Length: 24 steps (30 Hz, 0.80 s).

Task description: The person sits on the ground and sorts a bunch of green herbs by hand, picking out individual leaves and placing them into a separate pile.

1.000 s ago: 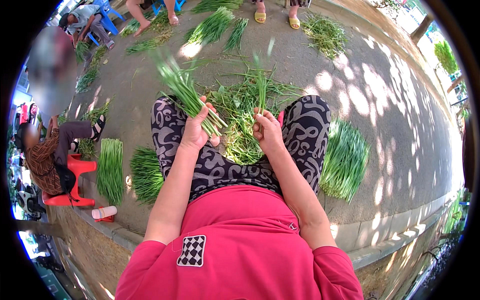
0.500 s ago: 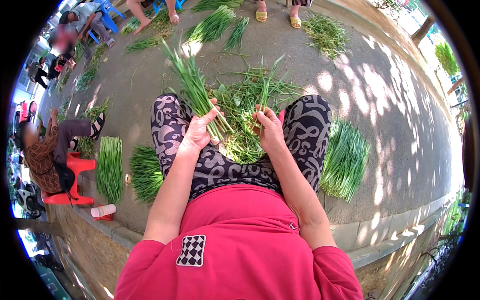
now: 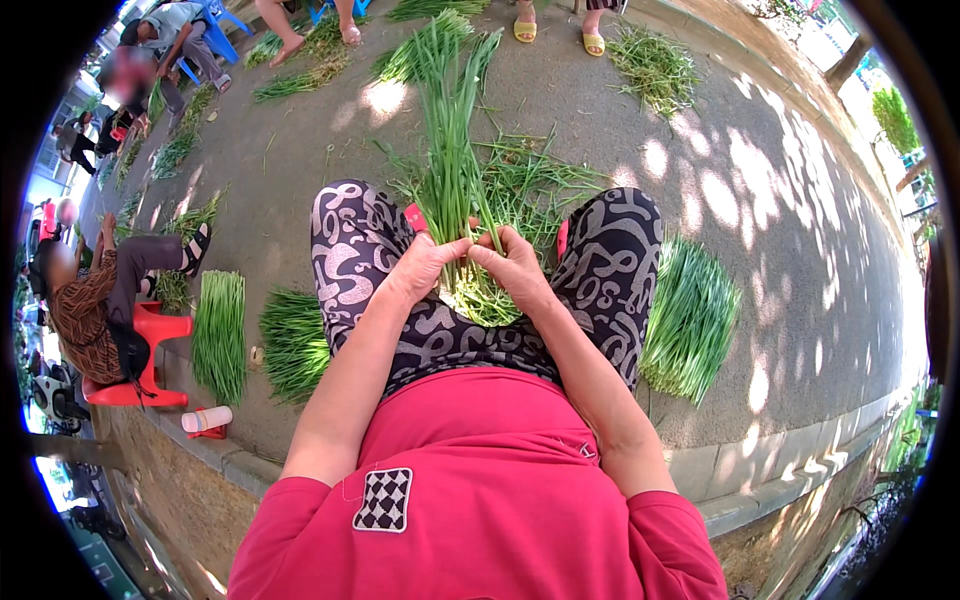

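My left hand [image 3: 428,266] is closed round the lower ends of a bunch of long green chives [image 3: 450,140], whose leaves point away from me between my knees. Right beside it, my right hand [image 3: 510,268] pinches a few stalks at the bunch's base, and the fingertips of both hands nearly meet. Under and beyond my hands lies a loose heap of chive leaves and trimmings [image 3: 535,195]. The hands hide part of the stalk ends.
Neat chive piles lie beside my left leg [image 3: 292,345], beside my right leg [image 3: 690,320] and farther left [image 3: 219,335]. A person sits on a red stool [image 3: 155,350] at the left. Yellow sandals [image 3: 594,44] and a trimmings heap [image 3: 652,68] are at the far side.
My left hand has moved right with the bunch, which now stands straighter. My right hand has come left and nearer, bringing its few stalks against the bunch.
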{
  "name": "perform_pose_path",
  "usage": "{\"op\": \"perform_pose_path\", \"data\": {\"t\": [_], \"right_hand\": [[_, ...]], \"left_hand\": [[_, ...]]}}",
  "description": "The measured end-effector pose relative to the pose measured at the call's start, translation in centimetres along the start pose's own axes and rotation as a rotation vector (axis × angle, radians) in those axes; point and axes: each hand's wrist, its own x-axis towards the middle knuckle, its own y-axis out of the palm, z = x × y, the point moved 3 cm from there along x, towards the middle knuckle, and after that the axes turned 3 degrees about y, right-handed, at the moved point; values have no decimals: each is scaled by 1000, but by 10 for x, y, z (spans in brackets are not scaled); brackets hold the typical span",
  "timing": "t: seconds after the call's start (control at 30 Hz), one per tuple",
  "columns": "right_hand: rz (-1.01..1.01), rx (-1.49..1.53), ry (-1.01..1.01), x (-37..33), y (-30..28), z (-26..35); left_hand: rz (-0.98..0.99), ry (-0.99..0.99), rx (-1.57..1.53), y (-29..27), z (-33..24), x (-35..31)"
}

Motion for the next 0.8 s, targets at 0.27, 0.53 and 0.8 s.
{"op": "perform_pose_path", "data": {"t": [0.27,0.53,0.8], "right_hand": [[7,90,90,-3,-1,5],[-72,398,124,5,-20,-4],[-112,516,112,5,-25,1]], "left_hand": [[-46,12,27,-6,3,3],[-278,142,-260,-20,-7,5],[-241,164,-391,-35,-5,5]]}}
